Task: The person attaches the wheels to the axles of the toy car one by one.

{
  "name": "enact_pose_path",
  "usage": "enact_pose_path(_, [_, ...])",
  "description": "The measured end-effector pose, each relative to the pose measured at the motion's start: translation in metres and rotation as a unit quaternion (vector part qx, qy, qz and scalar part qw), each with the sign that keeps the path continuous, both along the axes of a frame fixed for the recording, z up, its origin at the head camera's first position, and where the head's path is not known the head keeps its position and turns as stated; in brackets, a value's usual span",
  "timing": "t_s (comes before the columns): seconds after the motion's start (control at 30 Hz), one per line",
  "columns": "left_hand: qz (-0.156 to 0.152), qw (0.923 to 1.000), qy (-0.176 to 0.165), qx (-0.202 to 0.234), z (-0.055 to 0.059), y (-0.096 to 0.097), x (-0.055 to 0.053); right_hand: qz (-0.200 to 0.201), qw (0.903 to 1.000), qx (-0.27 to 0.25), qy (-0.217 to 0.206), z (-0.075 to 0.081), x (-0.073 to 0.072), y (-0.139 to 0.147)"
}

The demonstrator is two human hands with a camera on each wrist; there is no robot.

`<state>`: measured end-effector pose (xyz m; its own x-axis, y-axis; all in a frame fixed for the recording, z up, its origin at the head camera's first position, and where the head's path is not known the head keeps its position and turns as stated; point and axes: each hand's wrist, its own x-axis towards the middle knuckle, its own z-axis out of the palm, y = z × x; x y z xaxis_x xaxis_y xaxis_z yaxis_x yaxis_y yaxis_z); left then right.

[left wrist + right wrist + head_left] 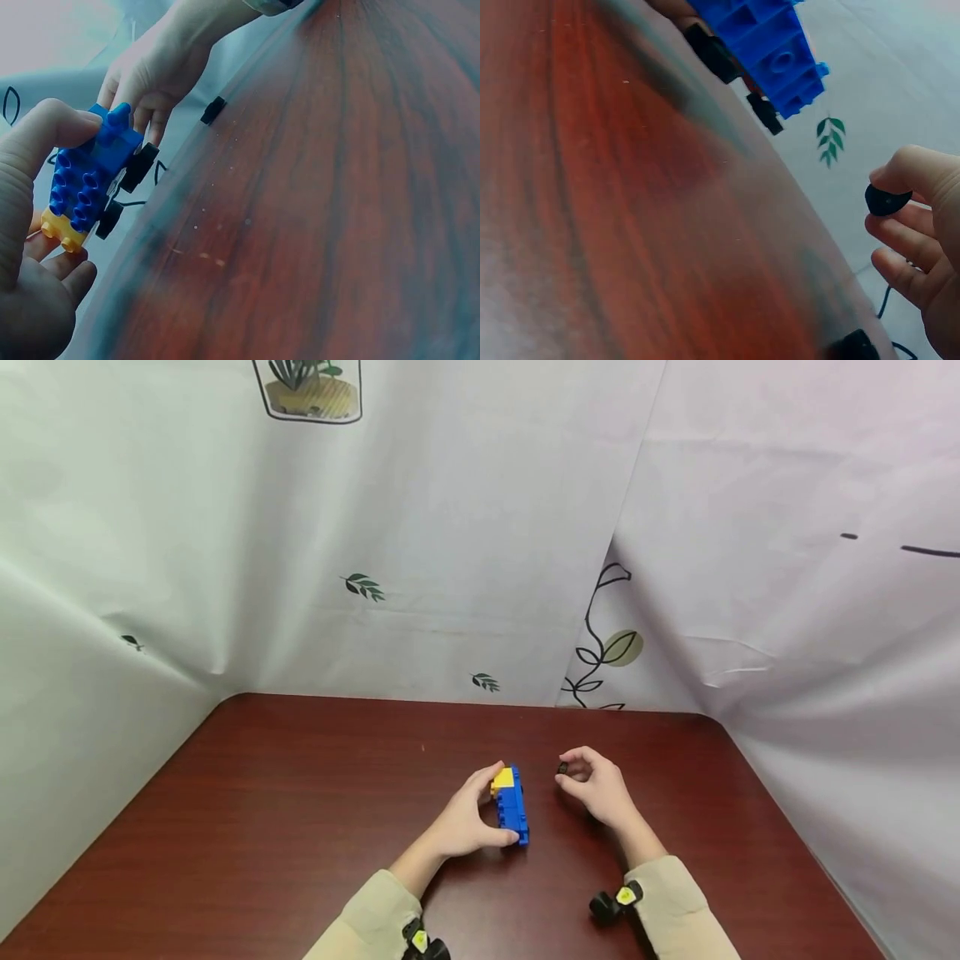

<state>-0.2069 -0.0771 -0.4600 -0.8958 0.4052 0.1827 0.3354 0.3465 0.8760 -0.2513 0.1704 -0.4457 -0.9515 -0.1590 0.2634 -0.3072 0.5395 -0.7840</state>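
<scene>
My left hand [459, 825] holds a toy car [513, 808] of blue bricks with a yellow brick [503, 778] at its far end. The thumb presses the near blue end and the fingers reach round the yellow one. Black wheels [138, 169] show along one side of the car in the left wrist view; its ribbed blue underside [769, 56] faces the right wrist camera. To the right, apart from the car, my right hand [602, 791] pinches a small black wheel [887, 199] between thumb and fingertips, the other fingers loosely bent.
Both hands work over a dark red-brown wooden table [300, 810]. Another small black piece [214, 110] sits near the right hand in the left wrist view. White patterned cloth [465, 527] hangs behind the table and along its sides. Black devices [606, 906] are strapped to both wrists.
</scene>
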Motion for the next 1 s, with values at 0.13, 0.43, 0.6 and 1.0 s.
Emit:
enact_pose_path(0.13, [-0.001, 1.0, 0.003, -0.001, 0.0, 0.001, 0.002, 0.003, 0.9991, -0.043, 0.003, -0.003, 0.003, -0.003])
enact_pose_path(0.43, [-0.004, 1.0, 0.007, -0.003, 0.0, -0.001, -0.001, 0.014, 0.9941, -0.098, 0.046, 0.012, 0.017, -0.018])
enact_pose_path(0.6, [-0.005, 1.0, 0.004, -0.002, -0.002, 0.0, -0.002, 0.017, 0.9946, -0.084, 0.058, 0.019, 0.026, -0.023])
enact_pose_path(1.0, [-0.011, 0.9999, 0.008, 0.008, -0.001, 0.002, -0.003, 0.014, 0.9958, -0.07, 0.058, 0.032, 0.036, -0.032])
